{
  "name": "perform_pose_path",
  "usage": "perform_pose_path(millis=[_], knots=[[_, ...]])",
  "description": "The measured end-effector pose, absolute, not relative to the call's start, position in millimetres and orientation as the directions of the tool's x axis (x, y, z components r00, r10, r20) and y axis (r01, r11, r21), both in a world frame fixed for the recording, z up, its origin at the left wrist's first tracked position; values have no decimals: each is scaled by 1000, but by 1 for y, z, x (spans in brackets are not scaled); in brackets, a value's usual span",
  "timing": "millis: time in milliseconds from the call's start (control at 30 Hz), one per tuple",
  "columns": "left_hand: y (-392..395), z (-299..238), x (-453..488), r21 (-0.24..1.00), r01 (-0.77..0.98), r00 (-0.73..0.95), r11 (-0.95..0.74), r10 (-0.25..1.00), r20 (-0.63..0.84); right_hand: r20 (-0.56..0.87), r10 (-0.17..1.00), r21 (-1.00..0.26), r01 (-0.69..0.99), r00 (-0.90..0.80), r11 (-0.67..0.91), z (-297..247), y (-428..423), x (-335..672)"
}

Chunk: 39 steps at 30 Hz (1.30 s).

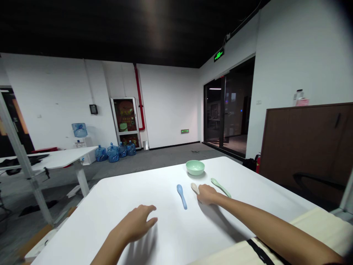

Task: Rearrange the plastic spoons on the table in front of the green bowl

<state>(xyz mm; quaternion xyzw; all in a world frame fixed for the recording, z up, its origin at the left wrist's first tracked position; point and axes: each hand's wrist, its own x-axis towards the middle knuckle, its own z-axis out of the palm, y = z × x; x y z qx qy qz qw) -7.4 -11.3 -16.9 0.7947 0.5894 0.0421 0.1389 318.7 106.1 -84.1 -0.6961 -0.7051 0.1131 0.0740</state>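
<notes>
On the white table (pixel 110 198) lie three spoons below a light green bowl (pixel 195 168). My right hand (pixel 207 194) is closed over the handle of the beige spoon (pixel 194 188), whose head points out toward the bowl. Just right of that hand rests a green spoon (pixel 219 185), its lower end partly behind my forearm. The blue spoon (pixel 181 195) lies on the left, untouched. Nearer to me, my left hand (pixel 139 222) hovers over the tabletop with thumb and fingers apart, holding nothing.
A cream cloth with a black strap (pixel 260 252) covers the table's near right edge. To the right stands a brown cabinet (pixel 300 147). Another white table (pixel 63 156) is off to the left, with blue water jugs (pixel 113 152) on the floor beyond it.
</notes>
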Motion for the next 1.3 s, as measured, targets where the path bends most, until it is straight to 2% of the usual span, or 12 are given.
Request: perform_pose_path(millis=[100, 367, 533, 867, 1300], knots=[[-11, -16, -7, 274, 924, 302, -265, 948, -102, -24, 999, -206, 978, -41, 36, -75, 106, 319], [-11, -15, -5, 283, 924, 299, -259, 948, -108, 152, 988, -222, 975, 22, 13, -35, 134, 329], [-12, -13, -5, 279, 930, 281, -238, 951, -129, 212, 973, -235, 971, 89, -38, -26, 162, 333], [-11, -13, -7, 277, 937, 260, -212, 955, -146, 228, 966, -223, 972, 120, -68, -47, 197, 327], [-6, -15, -6, 279, 938, 256, -204, 952, -167, 178, 965, -235, 961, 193, -149, -64, 213, 338]])
